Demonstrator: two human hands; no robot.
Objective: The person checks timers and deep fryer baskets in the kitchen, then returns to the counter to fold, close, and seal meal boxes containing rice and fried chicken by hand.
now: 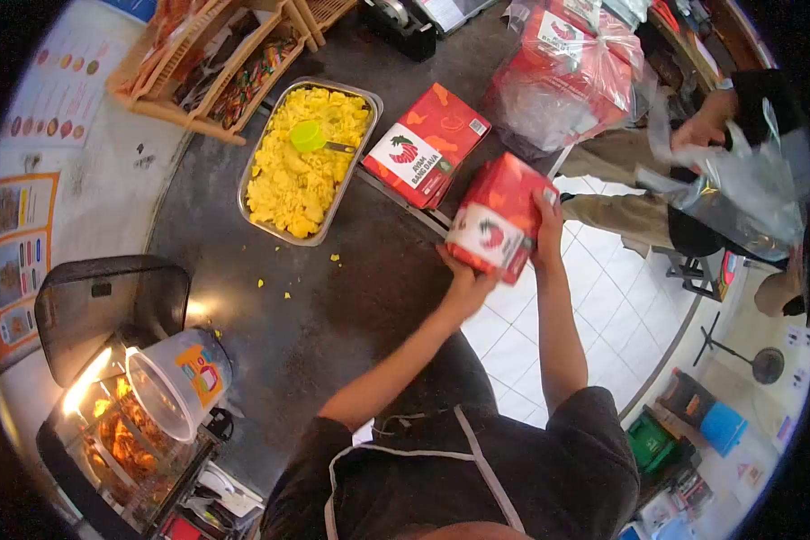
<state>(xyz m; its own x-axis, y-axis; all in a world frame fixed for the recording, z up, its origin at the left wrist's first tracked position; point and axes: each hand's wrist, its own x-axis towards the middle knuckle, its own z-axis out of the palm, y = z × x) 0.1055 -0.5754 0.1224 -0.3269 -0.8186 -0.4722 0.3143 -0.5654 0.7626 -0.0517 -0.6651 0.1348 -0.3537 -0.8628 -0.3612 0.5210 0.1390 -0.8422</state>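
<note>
Both of my hands hold a red and white cardboard food box point(499, 216) over the counter's edge. My left hand point(466, 286) grips its near lower side, while my right hand point(549, 225) is wrapped along its right side. The box is slightly blurred and tilted. Just beyond it, more red boxes point(430, 135) lie stacked, labelled "Ayam Bang Dava". To the left of that stack stands a metal tray point(374, 101) full of yellow scrambled egg point(297, 189). A light green scoop point(307, 136) rests in the egg.
Plastic bags with red boxes point(571, 76) sit at the back right. Another person's hand point(704, 121) holds clear plastic bags point(751, 193). A clear bucket point(175, 378) stands by a lit case of fried food point(130, 432). Wooden racks point(234, 76) are at back left.
</note>
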